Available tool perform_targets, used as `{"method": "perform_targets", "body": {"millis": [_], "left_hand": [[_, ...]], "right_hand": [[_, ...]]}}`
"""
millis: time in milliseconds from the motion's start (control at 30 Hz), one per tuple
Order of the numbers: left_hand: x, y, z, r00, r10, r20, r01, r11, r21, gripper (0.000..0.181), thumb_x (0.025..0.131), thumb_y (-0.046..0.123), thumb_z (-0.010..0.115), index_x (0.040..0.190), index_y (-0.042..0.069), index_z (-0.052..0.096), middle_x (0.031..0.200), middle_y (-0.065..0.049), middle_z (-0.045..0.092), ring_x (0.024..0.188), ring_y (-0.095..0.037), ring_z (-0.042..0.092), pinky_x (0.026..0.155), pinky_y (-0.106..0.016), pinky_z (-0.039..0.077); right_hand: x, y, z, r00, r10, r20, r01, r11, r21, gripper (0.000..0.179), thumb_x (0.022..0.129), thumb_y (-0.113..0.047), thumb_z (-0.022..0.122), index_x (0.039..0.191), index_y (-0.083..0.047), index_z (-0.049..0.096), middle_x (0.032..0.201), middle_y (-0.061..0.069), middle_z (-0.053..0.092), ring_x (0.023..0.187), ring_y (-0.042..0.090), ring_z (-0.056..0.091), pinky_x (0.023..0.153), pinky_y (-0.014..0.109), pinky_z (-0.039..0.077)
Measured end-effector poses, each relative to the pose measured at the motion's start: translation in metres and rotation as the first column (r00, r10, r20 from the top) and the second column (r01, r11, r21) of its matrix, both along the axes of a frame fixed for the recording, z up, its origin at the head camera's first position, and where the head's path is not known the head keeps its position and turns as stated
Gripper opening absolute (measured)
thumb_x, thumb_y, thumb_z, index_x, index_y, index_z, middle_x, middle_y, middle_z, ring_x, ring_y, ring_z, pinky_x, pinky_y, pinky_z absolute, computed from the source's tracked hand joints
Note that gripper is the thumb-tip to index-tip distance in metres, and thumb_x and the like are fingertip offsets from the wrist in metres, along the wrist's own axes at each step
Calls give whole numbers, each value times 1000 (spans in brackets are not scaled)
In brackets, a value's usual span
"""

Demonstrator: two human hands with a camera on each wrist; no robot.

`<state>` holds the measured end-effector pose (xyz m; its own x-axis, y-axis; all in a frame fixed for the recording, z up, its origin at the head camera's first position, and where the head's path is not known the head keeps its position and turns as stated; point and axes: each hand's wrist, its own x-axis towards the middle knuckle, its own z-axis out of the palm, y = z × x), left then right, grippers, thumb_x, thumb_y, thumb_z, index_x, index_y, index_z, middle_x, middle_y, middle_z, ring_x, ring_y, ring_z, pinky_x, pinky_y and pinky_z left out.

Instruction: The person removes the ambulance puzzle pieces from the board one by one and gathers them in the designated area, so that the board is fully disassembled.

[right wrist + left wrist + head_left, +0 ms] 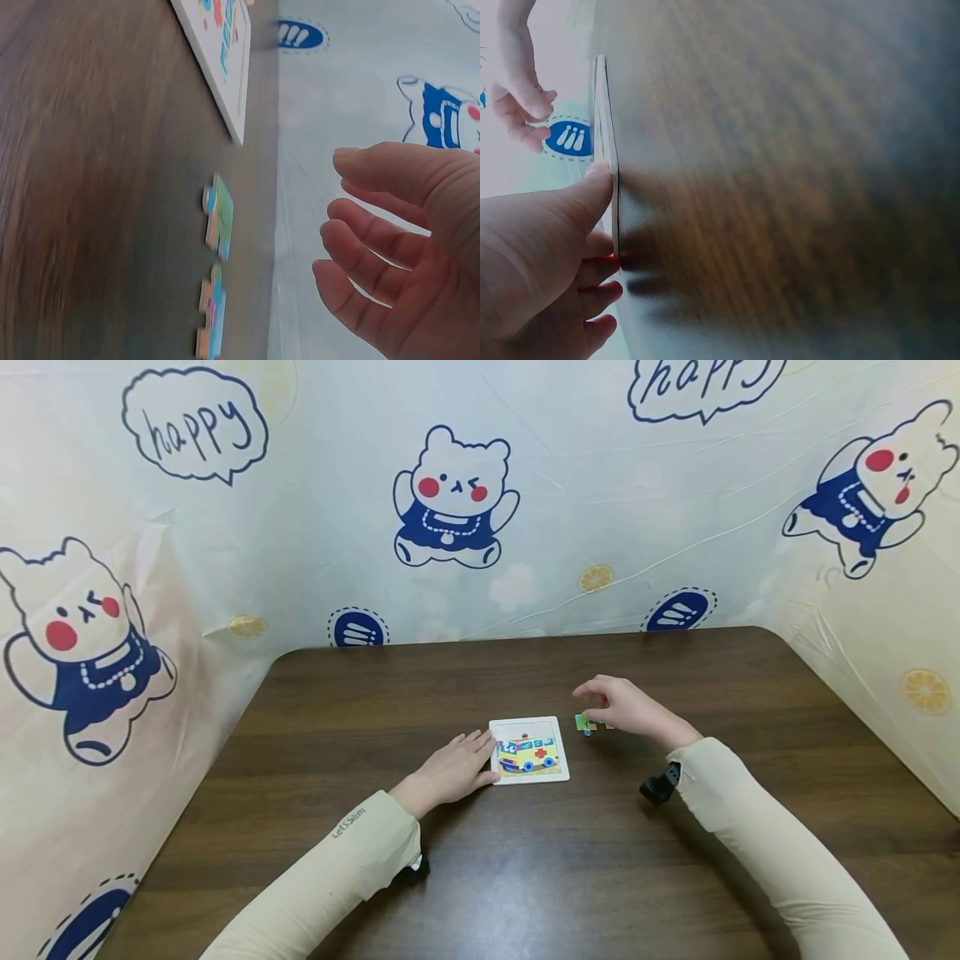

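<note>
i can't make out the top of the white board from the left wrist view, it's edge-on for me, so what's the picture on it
Observer: The head view shows a yellow van with a red cross on the white board.
Operator: ok and anything lying loose near it
Observer: Yes, the right wrist view shows two puzzle pieces, a mostly green one nearer the board and another one farther off.
Operator: is anything touching those
Observer: Nothing that I can see; the right hand hangs above them, with a gap showing in the right wrist view.
</note>
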<state>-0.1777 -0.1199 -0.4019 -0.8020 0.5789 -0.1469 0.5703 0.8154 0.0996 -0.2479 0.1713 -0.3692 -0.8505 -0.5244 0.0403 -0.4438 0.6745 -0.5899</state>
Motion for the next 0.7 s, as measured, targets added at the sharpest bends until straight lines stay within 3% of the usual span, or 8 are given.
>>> {"method": "perform_targets", "body": {"millis": [233, 400, 700], "left_hand": [[0, 0, -1, 1000, -10, -16, 10, 1000, -1, 60, 95, 38, 48, 139, -2, 37, 144, -16, 30, 133, -29, 26, 107, -41, 21], [0, 0, 0, 1000, -11, -19, 11, 1000, -6, 60, 95, 38, 48, 139, -2, 37, 144, -16, 31, 133, -29, 26, 107, -41, 22], [-1, 0, 0, 1000, -7, -10, 7, 1000, -8, 62, 94, 39, 49, 139, -2, 36, 144, -15, 31, 133, -29, 26, 107, -41, 22]], "right_hand": [[4, -17, 1, 998, 48, -33, -48, 999, 9, 33, 84, -7, 66, 115, 2, 60, 104, 16, 59, 81, 21, 53, 69, 32, 49], [6, -29, 0, 994, 86, -66, -86, 996, 12, 32, 83, -6, 67, 113, 3, 61, 100, 14, 60, 77, 19, 52, 65, 30, 47], [8, -46, -5, 988, 144, -53, -142, 989, 37, 31, 85, -7, 66, 114, 2, 61, 95, 13, 59, 72, 16, 48, 61, 28, 44]]}}
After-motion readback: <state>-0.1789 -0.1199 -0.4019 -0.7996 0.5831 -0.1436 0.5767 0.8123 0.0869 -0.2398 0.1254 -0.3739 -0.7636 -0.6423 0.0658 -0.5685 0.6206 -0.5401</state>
